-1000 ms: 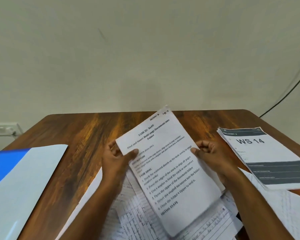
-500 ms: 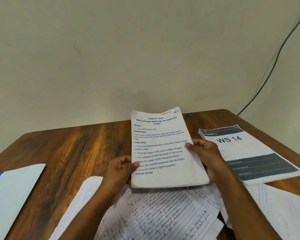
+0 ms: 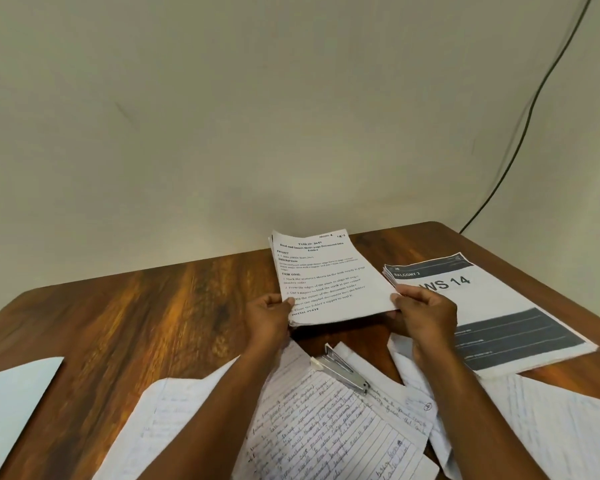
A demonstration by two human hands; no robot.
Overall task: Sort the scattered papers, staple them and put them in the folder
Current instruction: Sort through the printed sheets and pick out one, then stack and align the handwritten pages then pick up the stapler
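Both hands, left hand (image 3: 269,315) and right hand (image 3: 425,315), pinch the printed stack (image 3: 329,282) by its lower corners, so loose sheets could fan or slip before the stapler (image 3: 343,370) binds them.

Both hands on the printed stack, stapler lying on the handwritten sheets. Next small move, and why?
Probably tap the printed stack on the table to square it. The left hand and right hand grip its sides, and its near edge looks uneven. The stapler lies untouched just below, so binding comes after.
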